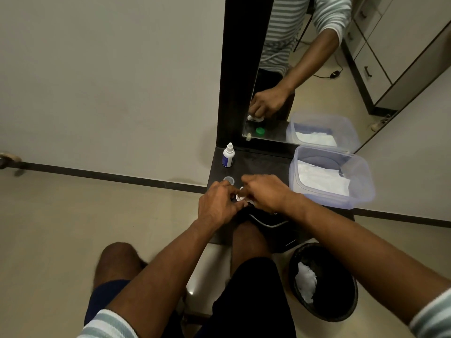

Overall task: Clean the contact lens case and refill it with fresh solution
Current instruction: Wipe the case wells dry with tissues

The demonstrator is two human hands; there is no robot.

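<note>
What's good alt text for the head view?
Both hands, left hand and right hand, hold a small white contact lens case over a dark shelf below a mirror. A solution bottle stands behind, a clear tub to the right, a black bin below.

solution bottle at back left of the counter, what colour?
White bottle with a white dropper cap and a blue label; head view, the only one.

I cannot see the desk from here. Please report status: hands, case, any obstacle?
Left hand and right hand both gripping the case over the desk. Bottle standing behind, untouched. One cap lying off. Nothing in the way.
</note>
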